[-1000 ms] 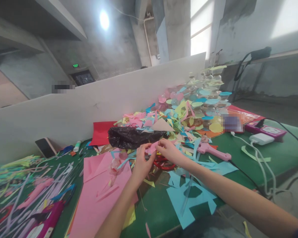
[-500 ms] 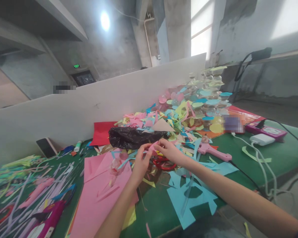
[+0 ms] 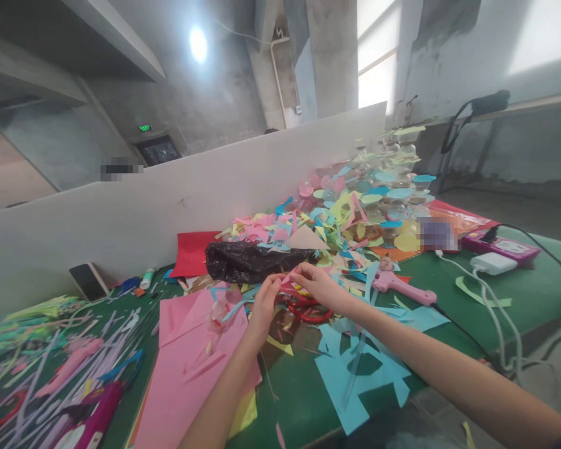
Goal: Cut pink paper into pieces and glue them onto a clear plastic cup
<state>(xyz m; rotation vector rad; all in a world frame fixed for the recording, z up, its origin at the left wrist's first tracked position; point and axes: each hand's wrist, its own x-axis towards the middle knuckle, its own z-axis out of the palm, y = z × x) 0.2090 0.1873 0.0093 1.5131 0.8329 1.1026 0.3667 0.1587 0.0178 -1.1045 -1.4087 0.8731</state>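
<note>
My left hand (image 3: 263, 305) and my right hand (image 3: 318, 285) meet over the middle of the green table (image 3: 533, 293). Both pinch a small pink paper piece (image 3: 287, 284) between fingertips and thumbs. Red scissors (image 3: 308, 308) lie on the table right under the hands. A black plastic bag (image 3: 250, 259) lies just behind them. Large pink sheets (image 3: 194, 355) spread under my left forearm, and a cut blue sheet (image 3: 355, 374) lies under my right forearm.
A heap of coloured paper scraps (image 3: 336, 218) fills the back right. A pink glue gun (image 3: 399, 285), a white charger (image 3: 492, 262) with cables and a pink box (image 3: 505, 245) sit to the right. Paper strips (image 3: 51, 349) cover the left, near a phone (image 3: 88, 280). A white partition (image 3: 191, 199) runs behind.
The hands have kept working the small pink piece and dropped slightly toward the table. The left fingers have shifted closer to the right hand.
</note>
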